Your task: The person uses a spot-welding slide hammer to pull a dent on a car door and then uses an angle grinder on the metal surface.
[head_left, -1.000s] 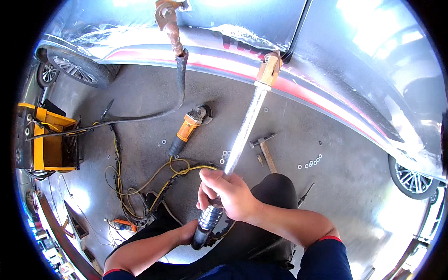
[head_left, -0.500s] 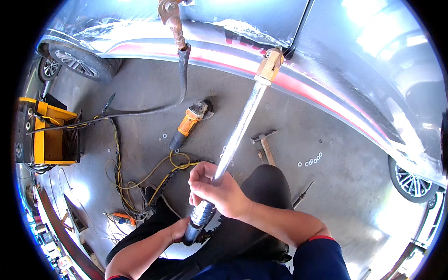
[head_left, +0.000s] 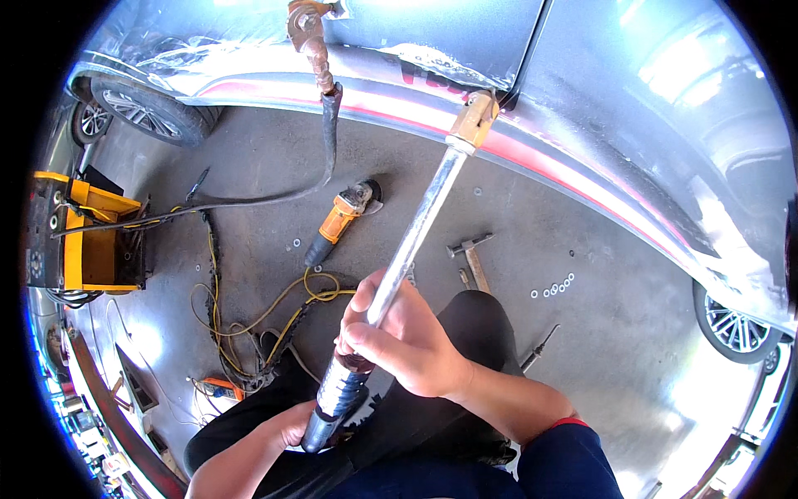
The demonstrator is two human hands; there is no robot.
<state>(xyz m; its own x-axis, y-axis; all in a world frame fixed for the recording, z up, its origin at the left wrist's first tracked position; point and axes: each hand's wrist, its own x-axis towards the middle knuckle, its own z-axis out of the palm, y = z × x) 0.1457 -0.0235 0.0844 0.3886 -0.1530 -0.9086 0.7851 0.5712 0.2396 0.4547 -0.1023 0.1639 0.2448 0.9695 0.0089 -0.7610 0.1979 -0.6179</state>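
A slide hammer (head_left: 420,220) slants across the middle, with a bright metal rod and a dark ribbed grip (head_left: 337,395) at its lower end. Its brass-coloured head (head_left: 475,121) meets the lower edge of the grey car body at the door gap. My right hand (head_left: 407,341) is closed around the rod just above the dark grip. At the bottom end, my left hand (head_left: 293,422) holds the grip, its fingers mostly hidden behind it. A copper-coloured clamp (head_left: 309,41) on a black cable touches the car panel further left.
An orange angle grinder (head_left: 341,220) lies on the floor beside a tangled yellow cable (head_left: 274,303). Near my knee are a hammer (head_left: 475,262) and several small washers (head_left: 557,287). A yellow and black machine (head_left: 91,237) stands at left; an orange meter (head_left: 223,388) lies below it.
The dark grip and my left hand have shifted down and to the left. My right hand stays around the rod, with its wrist turned slightly.
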